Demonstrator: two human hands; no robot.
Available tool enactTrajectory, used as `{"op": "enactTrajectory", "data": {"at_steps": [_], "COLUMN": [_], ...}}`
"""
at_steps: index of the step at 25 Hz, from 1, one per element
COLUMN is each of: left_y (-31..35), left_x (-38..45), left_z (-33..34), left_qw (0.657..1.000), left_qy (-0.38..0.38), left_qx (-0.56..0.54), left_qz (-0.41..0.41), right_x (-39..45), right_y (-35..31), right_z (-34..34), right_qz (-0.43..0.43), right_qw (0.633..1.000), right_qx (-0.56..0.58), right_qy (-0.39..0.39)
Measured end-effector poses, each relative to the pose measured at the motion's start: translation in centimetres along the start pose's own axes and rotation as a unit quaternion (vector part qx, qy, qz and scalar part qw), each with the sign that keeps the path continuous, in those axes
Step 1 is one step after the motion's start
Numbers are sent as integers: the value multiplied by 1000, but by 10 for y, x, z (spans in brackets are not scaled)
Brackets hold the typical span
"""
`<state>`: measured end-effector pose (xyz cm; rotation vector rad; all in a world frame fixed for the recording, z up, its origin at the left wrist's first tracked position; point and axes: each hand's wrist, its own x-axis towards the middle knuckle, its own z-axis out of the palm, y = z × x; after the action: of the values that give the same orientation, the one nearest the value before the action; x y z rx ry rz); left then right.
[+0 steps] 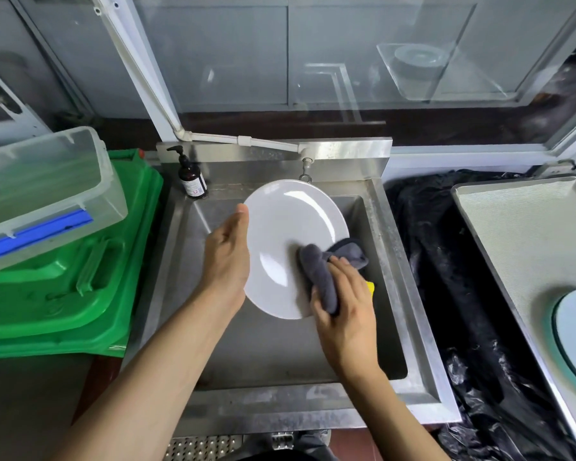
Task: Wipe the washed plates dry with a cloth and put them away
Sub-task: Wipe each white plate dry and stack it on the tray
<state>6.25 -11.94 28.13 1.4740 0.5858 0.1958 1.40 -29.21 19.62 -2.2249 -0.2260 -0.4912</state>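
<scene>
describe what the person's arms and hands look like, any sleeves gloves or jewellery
Both forearms are bare up to the frame's lower edge, with no sleeve in view. The left hand and right hand wear no gloves. No watch, bracelet or ring shows on the visible parts. Fingernails look short and unpainted.

plate (290, 227) white | cloth (323, 274) grey | bin (64, 294) green

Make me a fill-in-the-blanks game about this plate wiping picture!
1. The right hand wipes the white plate with a ____ cloth.
2. The left hand holds the plate above the metal ____.
3. The soap bottle has a ____ pump.

Missing words: grey; sink; black
</scene>
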Motion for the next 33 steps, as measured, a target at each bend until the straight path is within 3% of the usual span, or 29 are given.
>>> {"op": "enactTrajectory", "data": {"at_steps": [5,7,13,19,22,27,33], "left_y": [-1,-1,1,7,4,14,24], "left_x": [-9,-12,-13,-5,-8,-7,1], "left_z": [5,10,19,9,7,9,-4], "left_qw": [998,997,997,995,997,998,997], "left_qy": [-32,-53,-51,5,3,-7,10], "left_qx": [21,4,-14,-86,-74,-64,-68], "left_qz": [43,52,54,-39,-39,-22,-24], "right_x": [50,73,85,23,33,80,28], "right_y": [6,-4,-54,-47,-42,-51,-49], "right_z": [-1,-1,10,9,5,4,1], "right_qz": [102,102,-53,-138,-155,-90,-200], "right_qw": [991,989,995,981,978,988,962], "right_qx": [53,63,88,99,79,95,96], "right_qy": [73,85,7,-97,-112,-86,-160]}}
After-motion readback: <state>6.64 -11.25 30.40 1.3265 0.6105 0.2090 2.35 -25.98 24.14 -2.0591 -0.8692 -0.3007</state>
